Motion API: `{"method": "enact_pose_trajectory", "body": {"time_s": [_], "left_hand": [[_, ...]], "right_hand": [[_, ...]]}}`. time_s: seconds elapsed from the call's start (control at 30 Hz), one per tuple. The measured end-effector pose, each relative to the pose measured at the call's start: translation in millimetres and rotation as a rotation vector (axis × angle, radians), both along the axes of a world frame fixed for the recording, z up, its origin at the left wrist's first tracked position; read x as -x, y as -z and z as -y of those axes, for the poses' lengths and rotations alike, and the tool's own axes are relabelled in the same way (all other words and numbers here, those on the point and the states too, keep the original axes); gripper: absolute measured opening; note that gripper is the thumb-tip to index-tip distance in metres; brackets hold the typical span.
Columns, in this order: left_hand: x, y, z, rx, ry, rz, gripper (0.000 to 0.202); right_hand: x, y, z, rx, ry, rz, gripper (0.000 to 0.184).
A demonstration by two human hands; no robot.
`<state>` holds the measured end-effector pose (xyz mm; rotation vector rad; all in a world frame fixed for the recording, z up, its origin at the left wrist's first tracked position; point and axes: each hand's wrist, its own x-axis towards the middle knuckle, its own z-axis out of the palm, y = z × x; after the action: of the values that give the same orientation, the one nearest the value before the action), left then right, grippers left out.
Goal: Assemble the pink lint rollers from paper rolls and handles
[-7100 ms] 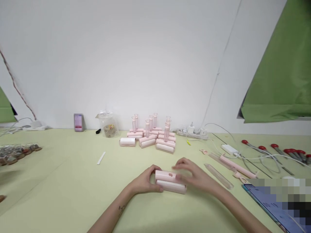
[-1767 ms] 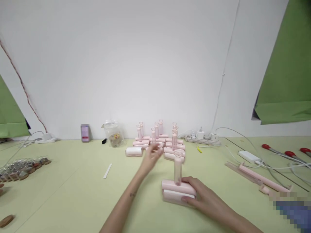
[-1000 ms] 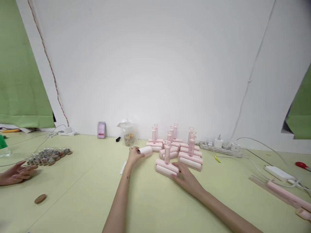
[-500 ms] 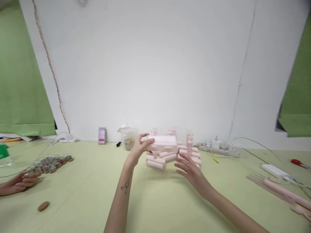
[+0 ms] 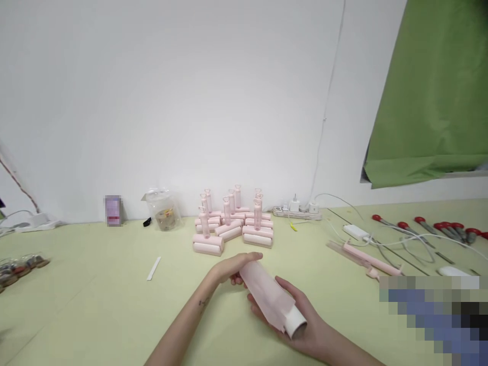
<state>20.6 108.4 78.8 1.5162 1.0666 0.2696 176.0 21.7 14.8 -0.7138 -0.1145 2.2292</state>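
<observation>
While my left hand (image 5: 233, 267) caps the far end of the pink casing (image 5: 267, 296), fingers curled, exact pinch hidden, I'd steady it there lightly. Casing sits slanted between both hands, nearer me than the pink rollers (image 5: 229, 231); white roll (image 5: 294, 320) pokes out its near end. My right hand (image 5: 313, 321) cradles it from beneath, thumb along the right side. I'd align roll and casing before applying force.
</observation>
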Motion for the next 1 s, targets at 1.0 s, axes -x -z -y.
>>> {"method": "enact_pose_trajectory", "body": {"time_s": [1.0], "left_hand": [[19,65.5,49,-1.167,0.264,-0.252,0.028]], "right_hand": [[-24,-18.9,-7,-0.182,0.18,-0.194,0.033]]}}
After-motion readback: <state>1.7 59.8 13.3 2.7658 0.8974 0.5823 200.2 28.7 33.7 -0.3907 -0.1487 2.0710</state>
